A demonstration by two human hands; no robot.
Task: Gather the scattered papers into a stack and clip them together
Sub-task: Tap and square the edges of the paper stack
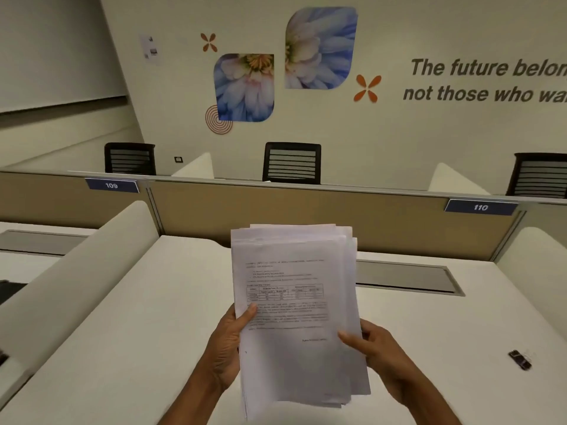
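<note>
Because the papers (299, 317) are already gathered and held upright in the middle of the view, above the tabletop (147, 317) and clear of it, the stacking looks nearly done, though the sheets are not yet square: their top edges fan out toward one o'clock and several corners stick past the front page at the right side.

That stagger is the main risk. If the clip goes on now, it may catch only some sheets, and the loose ones could slide out; tapping the bundle level first seems wise. The grip is also low, so the tall upper part could flop backward or spill.

The left hand (228, 348) grips the stack's nine o'clock edge, its thumb pressed flat on the front page, the other fingers hidden behind the paper. The right hand (372, 354) pinches the four o'clock edge, thumb on the front, fingers curled behind. Both are closed firmly on the paper.

The binder clip (519, 359), small and dark, lies on the tabletop at three o'clock, well apart from the right hand. Reaching it means one hand letting go, which could let the bundle shift.
</note>
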